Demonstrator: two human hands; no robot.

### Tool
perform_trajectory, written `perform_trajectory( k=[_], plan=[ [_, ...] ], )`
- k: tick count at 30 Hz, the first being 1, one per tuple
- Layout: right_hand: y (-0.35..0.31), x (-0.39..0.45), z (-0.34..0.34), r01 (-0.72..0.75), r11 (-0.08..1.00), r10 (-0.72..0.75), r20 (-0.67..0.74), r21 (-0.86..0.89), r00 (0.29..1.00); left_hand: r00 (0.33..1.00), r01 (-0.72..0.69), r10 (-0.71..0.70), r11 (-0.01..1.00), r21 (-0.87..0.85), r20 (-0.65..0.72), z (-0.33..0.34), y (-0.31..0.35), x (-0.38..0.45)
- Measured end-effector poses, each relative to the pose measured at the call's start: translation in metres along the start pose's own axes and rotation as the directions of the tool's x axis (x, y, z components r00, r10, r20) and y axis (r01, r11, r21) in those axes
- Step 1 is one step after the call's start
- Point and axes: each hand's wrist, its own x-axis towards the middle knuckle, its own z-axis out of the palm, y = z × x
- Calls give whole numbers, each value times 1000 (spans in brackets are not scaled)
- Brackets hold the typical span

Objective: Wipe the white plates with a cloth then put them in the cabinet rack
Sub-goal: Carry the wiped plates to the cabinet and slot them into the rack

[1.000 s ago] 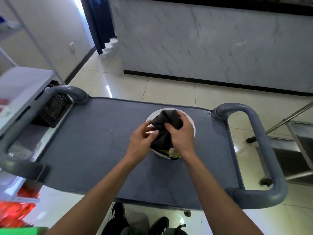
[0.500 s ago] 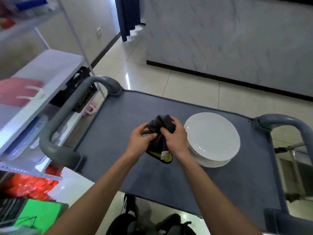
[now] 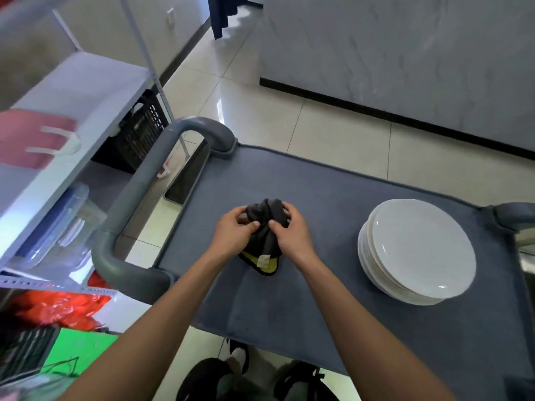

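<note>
A stack of several white plates [image 3: 417, 250] rests on the right side of the grey cart top [image 3: 289, 314]. A dark grey cloth [image 3: 265, 224] with a yellow underside and a small label is bunched up over the middle of the cart. My left hand [image 3: 234, 233] grips its left side and my right hand [image 3: 292, 235] grips its right side. Both hands are to the left of the plates and apart from them. The cloth's lower corner touches the cart top.
A white metal shelf rack [image 3: 72, 105] stands at the left, with a red item, clear plastic containers and a black crate [image 3: 139, 134]. The cart's grey handle [image 3: 139, 204] curves along the left; another handle [image 3: 512, 215] is at the right. A marble counter [image 3: 405, 53] stands behind.
My hands and the cloth have moved left, off the plate stack. The view has swung left, so the plates now lie at the right and the shelf rack shows more.
</note>
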Motion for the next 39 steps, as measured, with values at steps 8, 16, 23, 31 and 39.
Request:
perform_trajectory(
  k=[8,16,23,31,39],
  plan=[
    [0,14,18,-38,983,41,13,-181,999,998,-60,49,952,299,46,-15,-2,9],
    [-5,7,-4,-18,949,26,21,-314,999,972,-233,215,824,516,95,-18,16,6],
    [-10,-18,-64,33,940,-75,-113,-340,991,921,-388,320,808,444,223,14,57,-4],
    [3,-58,-168,-15,967,-93,-406,-254,909,862,-462,341,831,308,375,105,106,-25],
    [66,-81,-262,-181,936,-5,-528,-300,849,888,-303,161,910,284,431,194,119,-44]
  ],
)
